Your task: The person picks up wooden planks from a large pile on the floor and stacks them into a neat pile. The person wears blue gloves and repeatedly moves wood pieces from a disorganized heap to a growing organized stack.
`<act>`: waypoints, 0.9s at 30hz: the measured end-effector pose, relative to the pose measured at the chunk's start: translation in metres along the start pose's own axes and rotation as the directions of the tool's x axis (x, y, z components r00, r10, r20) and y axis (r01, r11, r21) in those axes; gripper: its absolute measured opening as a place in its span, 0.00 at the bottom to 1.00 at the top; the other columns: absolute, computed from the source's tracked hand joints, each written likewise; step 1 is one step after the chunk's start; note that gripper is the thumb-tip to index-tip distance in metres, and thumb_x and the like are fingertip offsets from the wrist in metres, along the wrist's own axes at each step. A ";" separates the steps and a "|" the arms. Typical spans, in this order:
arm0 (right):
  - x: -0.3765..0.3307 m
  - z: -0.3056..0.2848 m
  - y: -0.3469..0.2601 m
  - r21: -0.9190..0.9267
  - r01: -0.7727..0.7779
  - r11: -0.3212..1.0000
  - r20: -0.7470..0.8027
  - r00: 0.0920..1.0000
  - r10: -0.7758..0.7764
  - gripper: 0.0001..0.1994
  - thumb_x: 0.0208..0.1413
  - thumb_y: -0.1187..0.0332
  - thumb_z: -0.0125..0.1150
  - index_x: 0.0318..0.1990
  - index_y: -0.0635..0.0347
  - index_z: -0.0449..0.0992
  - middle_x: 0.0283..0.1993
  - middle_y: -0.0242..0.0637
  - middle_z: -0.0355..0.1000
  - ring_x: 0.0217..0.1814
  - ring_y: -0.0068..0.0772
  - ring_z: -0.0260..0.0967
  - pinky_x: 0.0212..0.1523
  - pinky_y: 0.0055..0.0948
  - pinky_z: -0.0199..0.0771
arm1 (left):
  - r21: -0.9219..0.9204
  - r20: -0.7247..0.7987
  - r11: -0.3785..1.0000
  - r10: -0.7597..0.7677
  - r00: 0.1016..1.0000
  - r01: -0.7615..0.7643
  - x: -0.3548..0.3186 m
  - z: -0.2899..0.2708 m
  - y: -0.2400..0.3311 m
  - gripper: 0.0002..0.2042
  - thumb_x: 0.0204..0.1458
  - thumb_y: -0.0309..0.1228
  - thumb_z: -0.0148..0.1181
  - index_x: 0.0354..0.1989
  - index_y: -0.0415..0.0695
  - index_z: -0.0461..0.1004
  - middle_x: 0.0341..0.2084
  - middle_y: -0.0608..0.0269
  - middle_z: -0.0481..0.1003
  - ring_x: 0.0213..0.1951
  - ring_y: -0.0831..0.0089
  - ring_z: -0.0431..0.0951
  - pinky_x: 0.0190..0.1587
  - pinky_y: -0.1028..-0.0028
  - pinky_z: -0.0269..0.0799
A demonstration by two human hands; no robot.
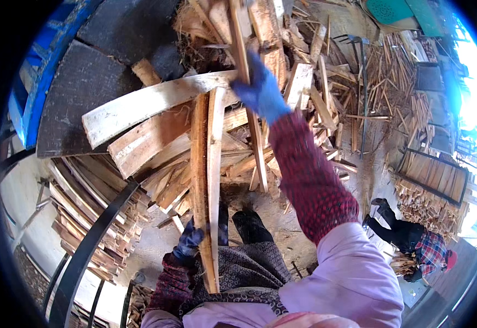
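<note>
My left hand (188, 241), in a dark blue glove, is closed at the lower part of two long wooden strips. One is a brown rough-edged strip (199, 158), the other a pale strip (214, 142); they lie side by side and point away from my body. Farther forward, my right hand (261, 87), in a blue glove, grips a narrow wooden strip (257, 147) that slants across the heap. The fingers are partly blurred. Left of it, a wide pale board (140, 108) rests over other boards, its far end near my right hand.
A jumbled heap of split wood (298, 82) spreads ahead. Stacked boards (85, 218) stand at left behind a dark metal bar (88, 251). A long-handled fork (363, 98) lies at right. Another person (413, 240) bends by a wood stack (430, 205). A blue frame (36, 93) rises at far left.
</note>
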State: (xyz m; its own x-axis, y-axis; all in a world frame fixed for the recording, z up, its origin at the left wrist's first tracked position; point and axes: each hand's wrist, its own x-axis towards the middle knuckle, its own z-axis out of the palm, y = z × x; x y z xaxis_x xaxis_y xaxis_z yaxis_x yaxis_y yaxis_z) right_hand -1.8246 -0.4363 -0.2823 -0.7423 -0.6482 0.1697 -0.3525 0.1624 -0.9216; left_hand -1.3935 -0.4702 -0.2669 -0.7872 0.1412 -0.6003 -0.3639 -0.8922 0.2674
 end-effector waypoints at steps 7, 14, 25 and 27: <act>-0.170 -0.024 -0.090 0.494 -0.611 0.618 0.398 0.791 0.465 0.33 0.65 0.61 0.62 0.71 0.68 0.58 0.65 0.46 0.67 0.66 0.32 0.64 0.68 0.30 0.61 | -0.028 -0.107 0.999 -0.039 0.994 0.036 0.048 -0.047 -0.071 0.26 0.64 0.42 0.56 0.65 0.37 0.66 0.53 0.56 0.75 0.51 0.63 0.78 0.58 0.66 0.73; -0.092 -0.255 0.152 -0.891 -0.451 0.059 -0.267 0.624 0.734 0.52 0.48 0.31 0.63 0.72 0.62 0.58 0.69 0.59 0.62 0.73 0.52 0.58 0.72 0.47 0.57 | 0.164 -0.217 0.960 -0.190 0.957 0.228 0.078 0.028 -0.078 0.21 0.63 0.39 0.56 0.60 0.39 0.71 0.50 0.60 0.77 0.50 0.66 0.78 0.57 0.68 0.73; -0.359 -0.222 -0.006 0.478 -0.799 0.364 0.330 0.548 0.769 0.23 0.62 0.62 0.65 0.58 0.63 0.67 0.45 0.36 0.73 0.43 0.30 0.71 0.44 0.31 0.73 | -0.112 -0.018 0.975 -0.196 0.981 0.192 0.159 0.108 -0.140 0.22 0.62 0.38 0.56 0.61 0.38 0.70 0.53 0.55 0.77 0.52 0.59 0.78 0.59 0.62 0.73; -0.405 -0.204 -0.084 0.438 -0.854 0.279 0.510 0.492 0.706 0.26 0.64 0.64 0.62 0.66 0.63 0.61 0.54 0.37 0.71 0.52 0.29 0.68 0.55 0.30 0.68 | -0.274 0.092 0.946 -0.150 0.984 0.170 0.187 0.135 -0.146 0.23 0.62 0.39 0.56 0.62 0.38 0.70 0.54 0.53 0.77 0.52 0.57 0.78 0.60 0.60 0.73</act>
State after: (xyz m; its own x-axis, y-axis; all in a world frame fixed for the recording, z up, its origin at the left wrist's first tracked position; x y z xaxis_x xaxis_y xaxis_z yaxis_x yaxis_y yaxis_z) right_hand -1.6105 -0.0362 -0.2022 -0.3233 -0.5837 -0.7448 0.7858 0.2729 -0.5550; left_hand -1.5547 -0.2557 -0.3165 -0.7660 0.3123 -0.5619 -0.3415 -0.9382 -0.0559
